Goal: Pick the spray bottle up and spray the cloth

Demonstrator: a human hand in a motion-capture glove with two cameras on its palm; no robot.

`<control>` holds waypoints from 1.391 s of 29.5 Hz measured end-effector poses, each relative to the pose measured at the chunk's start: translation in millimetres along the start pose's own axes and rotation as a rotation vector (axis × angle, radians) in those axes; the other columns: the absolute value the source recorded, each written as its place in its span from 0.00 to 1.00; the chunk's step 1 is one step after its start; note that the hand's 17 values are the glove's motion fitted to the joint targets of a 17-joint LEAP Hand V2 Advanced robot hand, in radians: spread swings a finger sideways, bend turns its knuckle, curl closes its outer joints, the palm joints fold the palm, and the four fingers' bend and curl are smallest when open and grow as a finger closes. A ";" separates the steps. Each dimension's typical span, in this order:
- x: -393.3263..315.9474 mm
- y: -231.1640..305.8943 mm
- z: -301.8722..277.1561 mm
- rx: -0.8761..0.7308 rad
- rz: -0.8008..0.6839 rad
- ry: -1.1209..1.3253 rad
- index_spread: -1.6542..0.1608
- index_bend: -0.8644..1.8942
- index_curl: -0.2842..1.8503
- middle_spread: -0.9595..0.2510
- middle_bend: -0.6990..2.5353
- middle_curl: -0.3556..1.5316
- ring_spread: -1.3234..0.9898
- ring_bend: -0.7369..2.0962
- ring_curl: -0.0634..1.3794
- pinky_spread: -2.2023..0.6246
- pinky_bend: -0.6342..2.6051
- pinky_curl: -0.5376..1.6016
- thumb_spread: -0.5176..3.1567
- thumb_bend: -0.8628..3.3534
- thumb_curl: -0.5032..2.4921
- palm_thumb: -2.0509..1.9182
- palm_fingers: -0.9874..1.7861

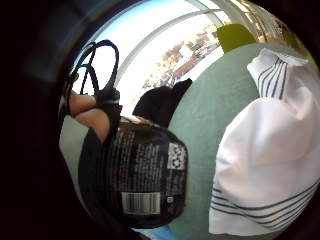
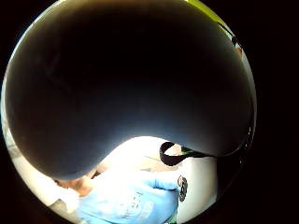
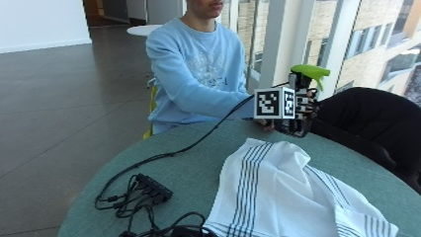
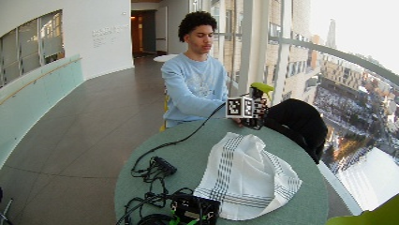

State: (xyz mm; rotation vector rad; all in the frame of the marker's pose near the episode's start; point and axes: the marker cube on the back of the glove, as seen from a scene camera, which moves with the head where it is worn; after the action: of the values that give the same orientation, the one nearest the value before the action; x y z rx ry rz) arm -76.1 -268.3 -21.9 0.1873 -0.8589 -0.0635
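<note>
Gloved right hand (image 3: 299,111) wrapped around the spray bottle (image 3: 304,96), held upright just above the table (image 3: 184,170) edge. Green nozzle up top; striped cloth (image 3: 289,197) lying below and nearer the camera, so needs aiming down.

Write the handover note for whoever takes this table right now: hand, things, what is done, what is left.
Hand: the black-gloved right hand grips the dark spray bottle with the lime-green trigger head, held upright above the far edge of the round green table.
Things: the white cloth with dark stripes lies crumpled on the table, nearer the camera than the bottle, apart from it.
Done: bottle picked up.
Left: aim the nozzle at the cloth and spray; no spray is visible yet.
</note>
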 end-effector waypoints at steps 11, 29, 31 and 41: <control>26.1 -9.5 56.0 -0.005 -0.019 -0.027 0.80 0.39 0.39 0.71 0.35 0.44 0.54 0.44 0.31 0.79 0.24 0.38 0.41 0.20 0.34 0.72 0.77; 37.7 -8.2 70.5 -0.002 -0.019 -0.019 0.79 0.38 0.39 0.71 0.35 0.44 0.53 0.43 0.31 0.78 0.24 0.36 0.40 0.20 0.34 0.73 0.77; 39.2 -7.9 71.2 -0.002 -0.013 -0.025 0.79 0.38 0.39 0.71 0.35 0.44 0.53 0.43 0.31 0.78 0.24 0.36 0.40 0.20 0.34 0.73 0.77; 32.8 -1.8 60.5 -0.050 0.029 -0.024 0.79 0.39 0.39 0.71 0.34 0.44 0.53 0.41 0.31 0.79 0.24 0.36 0.41 0.20 0.33 0.72 0.75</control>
State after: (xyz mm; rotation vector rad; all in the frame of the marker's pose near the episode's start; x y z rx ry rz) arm -100.5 -282.8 40.9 0.1277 -0.8832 -0.0605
